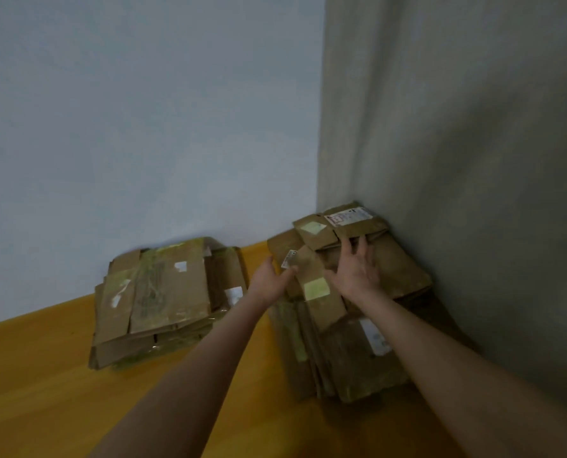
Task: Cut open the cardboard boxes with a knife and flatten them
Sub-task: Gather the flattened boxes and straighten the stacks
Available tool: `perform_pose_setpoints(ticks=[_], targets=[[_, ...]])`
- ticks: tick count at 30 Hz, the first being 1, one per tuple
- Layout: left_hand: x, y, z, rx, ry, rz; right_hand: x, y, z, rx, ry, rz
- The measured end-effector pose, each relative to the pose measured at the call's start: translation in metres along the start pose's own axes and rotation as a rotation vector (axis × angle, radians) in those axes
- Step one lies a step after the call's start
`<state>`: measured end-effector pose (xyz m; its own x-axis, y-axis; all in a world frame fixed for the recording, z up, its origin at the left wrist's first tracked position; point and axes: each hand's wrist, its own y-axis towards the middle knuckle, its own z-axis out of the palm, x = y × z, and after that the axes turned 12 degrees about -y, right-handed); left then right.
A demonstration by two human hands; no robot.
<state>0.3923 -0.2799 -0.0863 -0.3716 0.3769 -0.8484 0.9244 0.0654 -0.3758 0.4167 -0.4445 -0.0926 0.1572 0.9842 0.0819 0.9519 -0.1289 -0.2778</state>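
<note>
Two stacks of flattened brown cardboard boxes lie on a yellow wooden floor. The right stack (pixel 351 345) fills the corner by the wall and curtain. On top of it lies a flattened box with a pale yellow label (pixel 318 289). My left hand (pixel 270 279) touches that box's left edge, thumb on top near a small white label. My right hand (pixel 358 269) lies flat on the stack with fingers spread, fingertips at a folded box with a white shipping label (pixel 348 223). The left stack (pixel 163 299) lies apart, untouched. No knife is visible.
A pale blue wall (pixel 143 127) runs behind both stacks. A grey-green curtain (pixel 457 160) hangs on the right, down to the floor beside the right stack. Bare yellow floor (pixel 37 375) stretches to the left and front.
</note>
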Motion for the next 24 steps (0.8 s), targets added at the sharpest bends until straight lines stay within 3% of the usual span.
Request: perform_pose_setpoints(ticks=[9,14,17,20,24], targets=[[-0.034,0.107,0.064,-0.166,-0.354,-0.255,-0.034,0.088,0.002,-0.006,-0.307,-0.24],[-0.056,0.126,0.076,-0.346,-0.399,-0.172,-0.044,0.105,-0.004,-0.05,-0.278,-0.315],[-0.07,0.117,0.076,-0.274,-0.627,-0.167,-0.049,0.104,-0.015,-0.183,-0.276,-0.334],[-0.066,0.094,0.065,-0.21,-0.71,-0.149,-0.052,0.092,-0.024,-0.263,-0.3,-0.424],[-0.04,0.061,0.053,-0.145,-0.682,-0.214,-0.052,0.059,-0.026,-0.194,-0.363,-0.528]])
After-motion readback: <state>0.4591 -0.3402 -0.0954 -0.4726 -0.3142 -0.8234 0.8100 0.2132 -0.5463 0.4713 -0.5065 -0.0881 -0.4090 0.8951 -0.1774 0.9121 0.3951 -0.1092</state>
